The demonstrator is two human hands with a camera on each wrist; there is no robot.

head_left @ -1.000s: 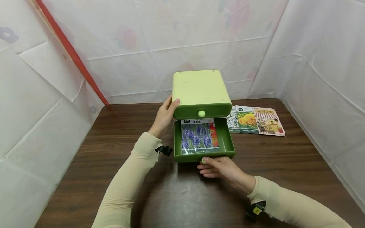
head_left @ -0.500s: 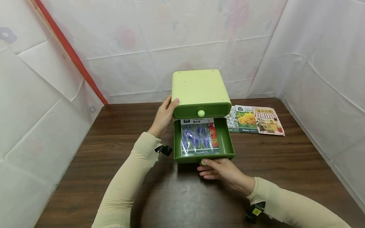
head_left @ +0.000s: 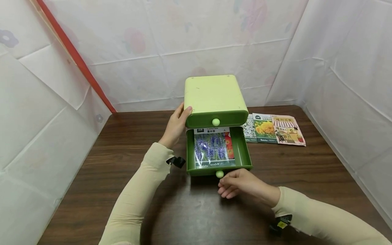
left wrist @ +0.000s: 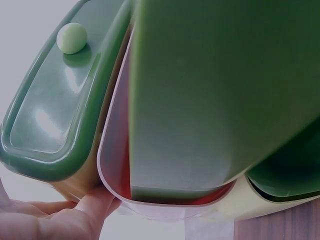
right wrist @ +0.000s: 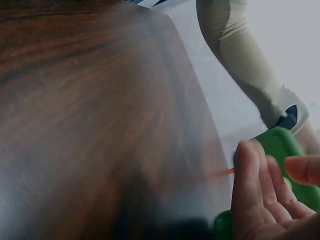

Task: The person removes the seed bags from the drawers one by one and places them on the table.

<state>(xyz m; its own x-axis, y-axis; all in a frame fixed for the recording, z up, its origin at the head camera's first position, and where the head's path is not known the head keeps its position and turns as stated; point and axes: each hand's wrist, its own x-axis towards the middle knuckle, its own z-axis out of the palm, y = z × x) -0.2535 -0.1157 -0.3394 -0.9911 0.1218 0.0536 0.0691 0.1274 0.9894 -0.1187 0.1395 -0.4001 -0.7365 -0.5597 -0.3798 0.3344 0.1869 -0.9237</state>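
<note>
A light-green tabletop drawer cabinet (head_left: 214,93) with dark-green drawers stands before me. My left hand (head_left: 175,126) rests against its left side, thumb at the top front corner; in the left wrist view the fingers (left wrist: 90,210) touch the casing below the closed top drawer (left wrist: 50,100). The drawer under it (head_left: 243,149) is pulled out. Inside lies a seed packet with purple flowers (head_left: 211,146), partly over a packet with red flowers (head_left: 229,146). My right hand (head_left: 240,183), loosely curled, holds nothing just right of the drawer's round knob (head_left: 219,174).
To the cabinet's right, a pink illustrated packet (head_left: 288,131), a yellow-flower packet (head_left: 265,129) and a white-flower packet (head_left: 250,131) lie overlapping on the dark wood table (head_left: 128,143). White sheets (head_left: 153,68) hang behind and at both sides.
My right hand has let go of the lower drawer's knob and shifted slightly right. The drawer has stayed pulled out, and the left hand keeps its place on the cabinet.
</note>
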